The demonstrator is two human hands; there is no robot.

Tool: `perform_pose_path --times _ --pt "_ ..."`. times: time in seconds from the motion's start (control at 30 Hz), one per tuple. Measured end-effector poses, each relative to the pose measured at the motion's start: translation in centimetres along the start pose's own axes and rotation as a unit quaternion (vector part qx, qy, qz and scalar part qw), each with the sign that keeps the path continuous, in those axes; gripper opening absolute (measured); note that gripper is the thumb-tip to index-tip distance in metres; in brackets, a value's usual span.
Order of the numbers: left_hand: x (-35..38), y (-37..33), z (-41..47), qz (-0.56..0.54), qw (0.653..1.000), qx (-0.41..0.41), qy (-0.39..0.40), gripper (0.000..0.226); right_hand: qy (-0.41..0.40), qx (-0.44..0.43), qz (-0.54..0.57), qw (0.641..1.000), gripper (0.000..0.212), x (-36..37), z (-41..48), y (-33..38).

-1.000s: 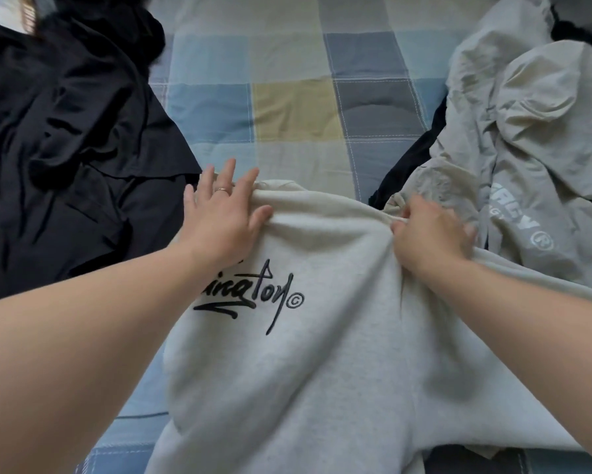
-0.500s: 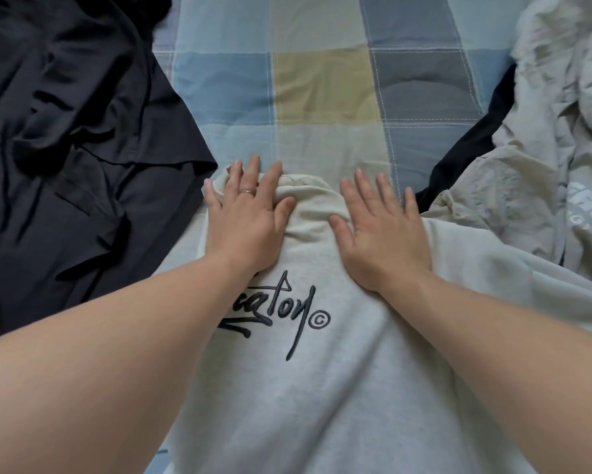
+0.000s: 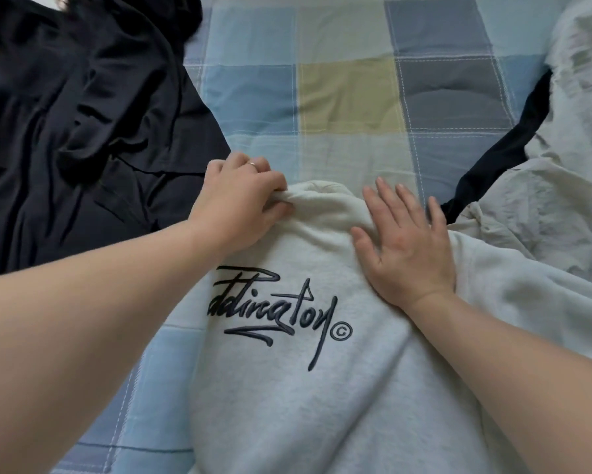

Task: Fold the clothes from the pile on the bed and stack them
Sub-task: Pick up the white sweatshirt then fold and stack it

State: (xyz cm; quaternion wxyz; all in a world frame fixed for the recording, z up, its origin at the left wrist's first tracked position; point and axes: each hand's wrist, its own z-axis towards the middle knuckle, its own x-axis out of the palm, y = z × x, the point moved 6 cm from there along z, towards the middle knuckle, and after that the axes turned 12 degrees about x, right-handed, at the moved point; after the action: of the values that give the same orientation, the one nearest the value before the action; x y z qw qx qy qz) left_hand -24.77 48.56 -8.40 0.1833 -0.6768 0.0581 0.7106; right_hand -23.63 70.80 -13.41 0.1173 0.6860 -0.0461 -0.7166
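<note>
Flattening the pale sweatshirt (image 3: 287, 388) on the bed (image 3: 349, 90), pinching its top edge with the left hand (image 3: 243, 203), pressing with the flat right hand (image 3: 404, 244); likely next, folding one side inward

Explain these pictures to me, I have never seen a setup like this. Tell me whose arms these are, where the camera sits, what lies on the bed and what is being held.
There is no machine here: a person works with bare hands. Every picture comes from one camera worn on their head, looking down. On the checked quilt lies a cream sweatshirt with black script. The left hand pinches its top edge; the right hand presses flat on it, holding nothing. A black garment lies to the left, a crumpled pale grey garment to the right.
</note>
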Motion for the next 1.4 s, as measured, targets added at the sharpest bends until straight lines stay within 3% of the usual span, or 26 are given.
perform_pose_path --times 0.17,0.27,0.33,0.47,0.6,0.67,0.77,1.07,1.23,1.4 --pt "-2.1 -0.6 2.0 -0.230 0.969 -0.087 -0.036 0.021 -0.043 -0.040 0.034 0.998 0.063 -0.6 -0.5 0.3" --pt "-3.4 -1.1 2.8 -0.274 0.953 -0.115 -0.065 0.022 -0.060 -0.052 0.060 0.995 0.060 -0.8 -0.7 0.3" --pt "-3.7 -1.1 3.1 -0.212 0.966 -0.127 -0.075 0.025 -0.069 -0.050 0.069 0.994 0.055 -0.8 -0.7 0.3" --pt "-2.7 -2.0 3.7 0.016 0.989 -0.138 -0.056 0.031 -0.063 0.015 0.043 0.997 0.053 -0.2 -0.4 -0.5" --pt "-2.1 -6.1 2.4 0.049 0.992 0.005 -0.115 0.029 -0.024 0.046 0.007 0.999 0.058 0.6 0.0 -0.8" --pt "-0.2 -7.1 1.1 0.031 0.997 0.048 -0.054 0.036 -0.002 0.051 -0.008 0.999 0.061 0.8 0.3 -0.8" --pt "5.1 -6.3 -1.3 -0.030 0.991 -0.022 0.132 0.063 0.010 0.049 -0.021 0.999 0.064 1.0 0.4 -0.8" --pt "7.2 -5.9 -0.6 -0.023 0.991 -0.073 0.107 0.062 0.068 0.050 -0.029 0.996 0.064 1.0 0.8 -0.8" --pt "5.4 -8.0 -0.4 -0.145 0.969 -0.124 0.157 0.057 0.161 0.025 -0.036 0.986 0.069 0.1 -0.8 -0.7" --pt "3.0 -13.1 -14.0 -0.156 0.964 -0.056 0.208 0.057 0.259 0.038 0.012 0.965 0.064 -3.1 -14.0 -0.9"
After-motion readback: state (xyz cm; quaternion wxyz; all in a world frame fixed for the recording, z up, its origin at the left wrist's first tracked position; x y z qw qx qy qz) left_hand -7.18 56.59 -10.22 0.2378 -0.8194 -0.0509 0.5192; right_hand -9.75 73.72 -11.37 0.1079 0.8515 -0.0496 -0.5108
